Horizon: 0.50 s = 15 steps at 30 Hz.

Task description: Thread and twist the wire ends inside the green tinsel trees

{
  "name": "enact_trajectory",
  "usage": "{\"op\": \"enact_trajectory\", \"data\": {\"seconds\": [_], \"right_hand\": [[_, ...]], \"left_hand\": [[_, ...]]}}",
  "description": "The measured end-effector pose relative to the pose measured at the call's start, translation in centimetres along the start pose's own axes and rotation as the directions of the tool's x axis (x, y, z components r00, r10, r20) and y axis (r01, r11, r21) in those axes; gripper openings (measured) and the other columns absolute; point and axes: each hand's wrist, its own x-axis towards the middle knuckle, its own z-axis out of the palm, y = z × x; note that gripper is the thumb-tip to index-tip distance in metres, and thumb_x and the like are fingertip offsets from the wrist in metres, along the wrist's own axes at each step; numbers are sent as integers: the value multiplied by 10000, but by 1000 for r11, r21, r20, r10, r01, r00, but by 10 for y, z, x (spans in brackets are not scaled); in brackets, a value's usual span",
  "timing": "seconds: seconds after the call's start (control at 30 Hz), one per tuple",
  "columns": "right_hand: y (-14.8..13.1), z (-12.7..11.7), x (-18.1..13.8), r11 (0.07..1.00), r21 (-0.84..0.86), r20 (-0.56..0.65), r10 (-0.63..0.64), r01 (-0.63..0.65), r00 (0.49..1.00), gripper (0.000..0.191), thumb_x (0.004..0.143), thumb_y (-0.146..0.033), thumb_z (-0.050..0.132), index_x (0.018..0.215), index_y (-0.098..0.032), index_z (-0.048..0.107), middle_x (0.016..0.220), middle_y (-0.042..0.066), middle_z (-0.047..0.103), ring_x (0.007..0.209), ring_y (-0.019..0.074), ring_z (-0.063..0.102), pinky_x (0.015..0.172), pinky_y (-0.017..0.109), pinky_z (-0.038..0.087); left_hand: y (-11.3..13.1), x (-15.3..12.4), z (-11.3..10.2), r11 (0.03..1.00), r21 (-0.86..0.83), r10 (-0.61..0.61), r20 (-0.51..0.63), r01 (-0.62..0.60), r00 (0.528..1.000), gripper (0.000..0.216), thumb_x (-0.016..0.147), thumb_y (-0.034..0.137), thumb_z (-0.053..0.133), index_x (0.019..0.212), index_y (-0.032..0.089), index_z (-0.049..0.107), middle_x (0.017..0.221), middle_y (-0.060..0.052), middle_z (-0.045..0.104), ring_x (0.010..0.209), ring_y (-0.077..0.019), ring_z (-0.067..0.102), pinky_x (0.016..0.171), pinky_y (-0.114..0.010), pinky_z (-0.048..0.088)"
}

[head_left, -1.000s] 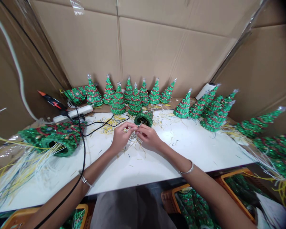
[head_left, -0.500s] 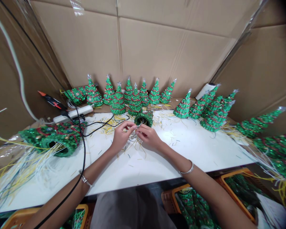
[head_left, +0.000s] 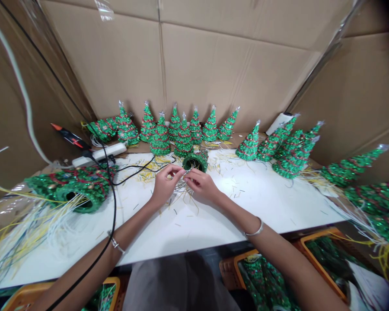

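Seen from above, a person's two bare hands meet at the middle of a white counter (head_left: 214, 224). The left hand (head_left: 164, 186) and the right hand (head_left: 202, 185) both have fingertips pressed together, pinching a bundle of thin wires (head_left: 181, 190) between them. The wires trail from the open base of a small green tree (head_left: 195, 160), trimmed with red garland, which lies on its side just beyond the fingers, its hollow bottom facing the person. Each wrist wears a thin silver bracelet.

Short snipped wire scraps are scattered on the counter around the hands. Along the back edge, against a cardboard wall (head_left: 214, 69), a row of upright trees (head_left: 175, 129) of the same kind stands close together. More trees (head_left: 288, 151) crowd the right side, some leaning. At the left, a larger tree (head_left: 74, 185) lies on its side with long yellow and white wires spilling toward the near edge. A black cable (head_left: 114, 207) crosses the left forearm, and a white power strip (head_left: 100, 154) sits behind it.
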Motion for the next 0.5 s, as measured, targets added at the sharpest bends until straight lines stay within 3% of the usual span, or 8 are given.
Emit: {"op": "enact_trajectory", "data": {"seconds": [0.5], "right_hand": [[-3, -1, 0, 1000, -6, 30, 27, -27, 999, 193, 971, -250, 488, 893, -180, 650, 764, 28, 557, 678, 135, 506, 623, 251, 394]], "left_hand": [[2, 0, 1, 999, -1, -40, 5, 40, 999, 179, 827, 360, 679, 800, 183, 665, 796, -26, 670, 750, -158, 602, 702, -270, 460]]}}
